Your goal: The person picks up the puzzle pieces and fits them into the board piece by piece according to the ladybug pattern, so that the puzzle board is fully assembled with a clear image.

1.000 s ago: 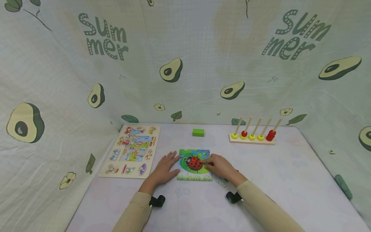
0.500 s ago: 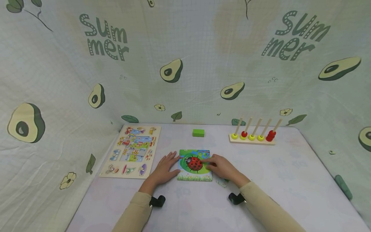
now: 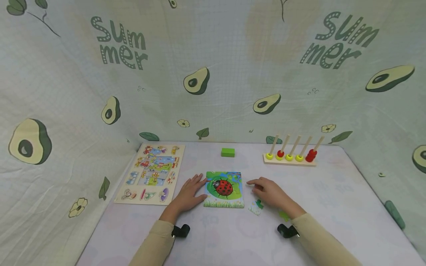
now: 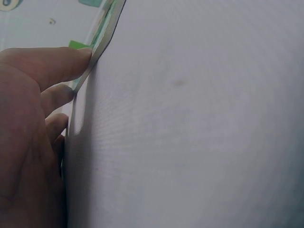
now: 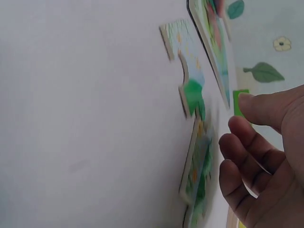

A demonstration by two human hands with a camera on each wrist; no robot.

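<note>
A square ladybug jigsaw board (image 3: 223,188) lies flat in the middle of the table. My left hand (image 3: 187,194) rests along its left edge, fingers spread, thumb and fingertips touching the rim; the left wrist view shows this thumb (image 4: 57,64) against the board's edge. Right of the board and apart from it is my right hand (image 3: 270,192), index finger extended and the others loosely bent, holding nothing visible. Just below that hand lies a loose jigsaw piece (image 3: 254,208) with a grass print. Another green piece (image 3: 284,215) is partly hidden by the right wrist.
A wooden knob puzzle board (image 3: 149,173) lies at the left. Behind the ladybug board sits a green block (image 3: 227,152). At the back right stands a wooden peg counter (image 3: 289,159) with red and yellow beads. A printed cloth (image 3: 229,48) hangs behind the table.
My right hand has left the ladybug board and moved right, uncovering more of the loose pieces. The left hand stays at the board's left edge.
</note>
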